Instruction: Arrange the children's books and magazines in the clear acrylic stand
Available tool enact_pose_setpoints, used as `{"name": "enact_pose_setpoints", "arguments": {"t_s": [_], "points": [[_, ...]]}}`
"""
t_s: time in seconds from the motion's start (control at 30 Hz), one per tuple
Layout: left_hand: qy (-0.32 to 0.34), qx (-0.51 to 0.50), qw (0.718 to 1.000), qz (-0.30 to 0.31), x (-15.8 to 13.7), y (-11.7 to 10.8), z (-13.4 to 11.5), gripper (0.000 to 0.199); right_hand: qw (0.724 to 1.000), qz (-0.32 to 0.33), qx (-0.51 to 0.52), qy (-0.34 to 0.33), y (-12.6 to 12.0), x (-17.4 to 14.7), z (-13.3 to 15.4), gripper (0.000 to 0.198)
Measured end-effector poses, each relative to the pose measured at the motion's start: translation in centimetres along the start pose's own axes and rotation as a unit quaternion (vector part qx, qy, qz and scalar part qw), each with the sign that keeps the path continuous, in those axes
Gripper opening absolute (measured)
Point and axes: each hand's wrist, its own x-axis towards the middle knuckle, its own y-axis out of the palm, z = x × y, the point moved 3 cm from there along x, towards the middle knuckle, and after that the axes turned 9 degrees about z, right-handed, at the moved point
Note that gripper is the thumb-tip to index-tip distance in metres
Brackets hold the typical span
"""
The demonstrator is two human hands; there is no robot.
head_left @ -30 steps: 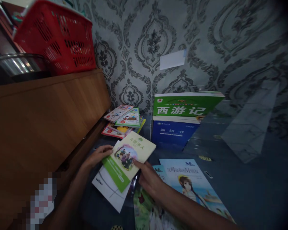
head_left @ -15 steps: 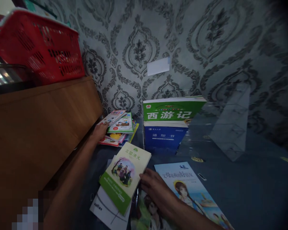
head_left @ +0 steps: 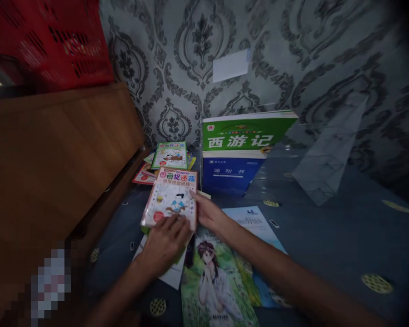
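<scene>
Nearest of all lies a magazine (head_left: 214, 281) with a drawn girl among greenery on its cover, flat on the dark blue table (head_left: 327, 236), and a pale blue booklet (head_left: 255, 222) peeks out from under its far edge. Just beyond, the left hand (head_left: 165, 243) presses palm down on the near end of a pink puzzle book (head_left: 171, 197), fingers spread over its lower cover. The right hand (head_left: 207, 211) meets the same book at its right edge, thumb and fingers pinching the side (so both hands are on the one book, close together). The book sits atop a small pile; a white sheet (head_left: 172, 274) shows beneath the left wrist, and what lies between is mostly covered.

Farther back, a loose heap of children's books (head_left: 168, 156) rests by the wooden cabinet (head_left: 54, 154). To its right a thick green book (head_left: 245, 134) lies on a blue one (head_left: 230, 175). A red basket (head_left: 54, 41) stands on the cabinet, and a white slip (head_left: 231, 66) is stuck to the patterned wallpaper (head_left: 293, 54).
</scene>
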Motion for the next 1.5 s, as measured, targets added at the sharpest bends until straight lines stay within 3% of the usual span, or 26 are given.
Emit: {"name": "enact_pose_setpoints", "arguments": {"t_s": [0.1,0.2,0.3,0.37,0.47,0.53,0.6,0.7,0.8,0.87,1.0,1.1,1.23,1.33,1.5], "points": [[-0.016,-0.084,0.996,0.022,-1.3,1.1,-1.4,0.044,1.000,-0.007,-0.006,-0.019,-0.4,-0.6,-1.3,0.043],[-0.076,-0.093,0.992,0.040,-0.9,2.3,0.9,0.057,0.999,0.014,-0.025,-0.024,0.4,-2.4,-1.9,0.048],[-0.182,-0.132,0.974,0.006,-0.3,2.8,3.9,0.061,0.999,0.013,-0.042,-0.023,1.1,-4.4,-1.8,0.051],[-0.264,-0.207,0.940,-0.055,-0.3,2.6,5.0,0.063,0.998,0.002,-0.050,-0.030,1.2,-5.9,-1.5,0.053],[-0.326,-0.378,0.856,-0.134,-0.7,2.0,4.7,0.061,0.996,-0.021,-0.071,-0.056,0.4,-8.4,-0.6,0.053],[-0.309,-0.499,0.799,-0.128,-0.5,1.5,3.5,0.057,0.991,-0.036,-0.095,-0.081,-0.4,-10.1,0.2,0.050],[-0.265,-0.597,0.753,-0.082,0.5,0.8,1.9,0.052,0.984,-0.057,-0.130,-0.104,-1.6,-11.8,1.2,0.047],[-0.204,-0.664,0.717,-0.052,3.5,-1.0,-0.6,0.043,0.968,-0.102,-0.181,-0.143,-4.1,-14.2,3.8,0.045],[-0.143,-0.660,0.733,-0.084,8.1,-3.1,-3.1,0.029,0.941,-0.151,-0.240,-0.187,-6.7,-16.7,8.4,0.045],[-0.088,-0.627,0.767,-0.108,11.7,-4.6,-4.8,0.021,0.908,-0.183,-0.296,-0.232,-8.1,-18.5,12.5,0.042],[-0.009,-0.458,0.866,-0.199,18.6,-7.3,-7.5,0.012,0.819,-0.218,-0.359,-0.390,-9.5,-21.1,20.4,0.039],[0.009,-0.368,0.897,-0.246,22.5,-8.0,-8.5,0.012,0.787,-0.206,-0.363,-0.454,-10.5,-21.2,23.6,0.040],[-0.012,-0.330,0.913,-0.238,24.8,-6.7,-9.0,0.011,0.803,-0.192,-0.340,-0.451,-12.9,-19.7,24.1,0.043],[-0.040,-0.323,0.920,-0.220,24.9,-5.6,-9.0,0.010,0.823,-0.195,-0.313,-0.432,-14.2,-18.8,23.6,0.048],[-0.048,-0.343,0.913,-0.217,24.7,-5.4,-9.0,0.012,0.831,-0.175,-0.307,-0.429,-14.5,-18.7,23.5,0.050]]}}
